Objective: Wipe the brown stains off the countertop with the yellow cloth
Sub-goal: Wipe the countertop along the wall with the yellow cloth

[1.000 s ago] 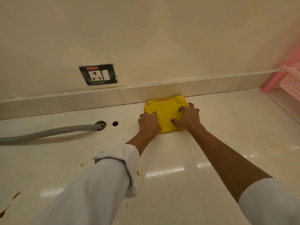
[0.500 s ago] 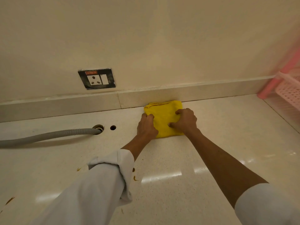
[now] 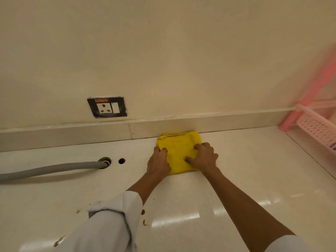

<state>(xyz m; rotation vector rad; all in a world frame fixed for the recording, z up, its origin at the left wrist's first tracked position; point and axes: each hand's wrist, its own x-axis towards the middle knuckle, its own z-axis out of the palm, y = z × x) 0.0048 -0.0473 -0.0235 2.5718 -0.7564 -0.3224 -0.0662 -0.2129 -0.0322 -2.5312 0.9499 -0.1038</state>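
Note:
A folded yellow cloth (image 3: 179,151) lies flat on the pale countertop (image 3: 254,170), its far edge against the low backsplash. My left hand (image 3: 158,162) grips the cloth's left edge with curled fingers. On the right side of the cloth, my right hand (image 3: 203,157) presses down with bent fingers. Small brown stains (image 3: 144,222) dot the countertop near my left sleeve, and more brown stains (image 3: 59,240) show at the lower left, partly hidden by the sleeve.
A grey corrugated hose (image 3: 51,170) runs from the left edge into a hole in the counter, with a smaller hole (image 3: 121,160) beside it. A wall socket (image 3: 107,107) sits above the backsplash. A pink plastic rack (image 3: 316,124) stands at the right.
Both hands have closed in on the cloth, the fingers bunching it slightly narrower. The cloth stays against the backsplash. The view has tilted upward a little.

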